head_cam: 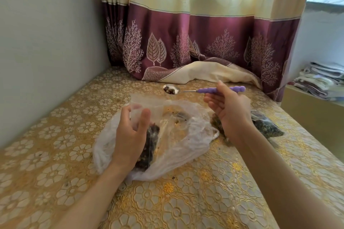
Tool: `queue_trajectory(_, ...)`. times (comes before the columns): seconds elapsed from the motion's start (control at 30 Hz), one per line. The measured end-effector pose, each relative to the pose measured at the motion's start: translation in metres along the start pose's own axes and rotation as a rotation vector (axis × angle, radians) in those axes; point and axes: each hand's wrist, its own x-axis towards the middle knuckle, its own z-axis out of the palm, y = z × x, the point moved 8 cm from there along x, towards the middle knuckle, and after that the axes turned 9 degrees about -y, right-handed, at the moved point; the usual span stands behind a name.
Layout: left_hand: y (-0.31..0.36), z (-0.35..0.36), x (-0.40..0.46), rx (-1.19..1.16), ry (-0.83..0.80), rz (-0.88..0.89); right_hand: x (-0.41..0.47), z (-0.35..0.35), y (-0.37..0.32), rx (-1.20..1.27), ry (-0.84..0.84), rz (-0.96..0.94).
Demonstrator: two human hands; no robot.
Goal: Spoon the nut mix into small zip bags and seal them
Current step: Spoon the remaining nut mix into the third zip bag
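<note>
My left hand (131,135) grips a small clear zip bag (150,141), partly filled with dark nut mix, and holds it upright over a large crumpled white plastic bag (178,135). My right hand (229,107) holds a spoon (202,90) by its purple handle. The metal bowl carries some nut mix and points left, above and beyond the zip bag's open top. A filled zip bag (268,126) lies on the table behind my right wrist.
The table (214,191) has a gold floral cover. A grey wall runs along its left side. A purple and cream curtain (186,33) hangs at the far end and bunches onto the table. Folded cloths (320,78) are stacked at the right.
</note>
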Motion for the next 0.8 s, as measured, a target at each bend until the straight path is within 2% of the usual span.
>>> queue_trajectory(0.13,0.005,0.003,0.0,-0.007,-0.041,-0.005,-0.012,0.019,-0.027,-0.056,-0.088,-0.12)
queue_trajectory(0.27,0.007,0.002,-0.003,-0.033,-0.023,-0.002,-0.024,0.041,-0.037,-0.188,-0.247,-0.224)
queue_trajectory(0.43,0.011,0.0,-0.003,-0.024,-0.007,-0.002,-0.029,0.054,-0.039,-0.232,-0.359,-0.267)
queue_trajectory(0.53,0.01,0.001,-0.003,-0.048,-0.02,0.0,-0.026,0.046,-0.04,-0.208,-0.316,-0.273)
queue_trajectory(0.67,0.009,0.001,-0.003,-0.038,-0.021,0.012,-0.016,0.018,-0.031,-0.139,-0.146,-0.227)
queue_trajectory(0.8,0.008,0.003,-0.002,-0.026,-0.03,0.013,-0.011,-0.01,0.002,-0.31,-0.045,-0.115)
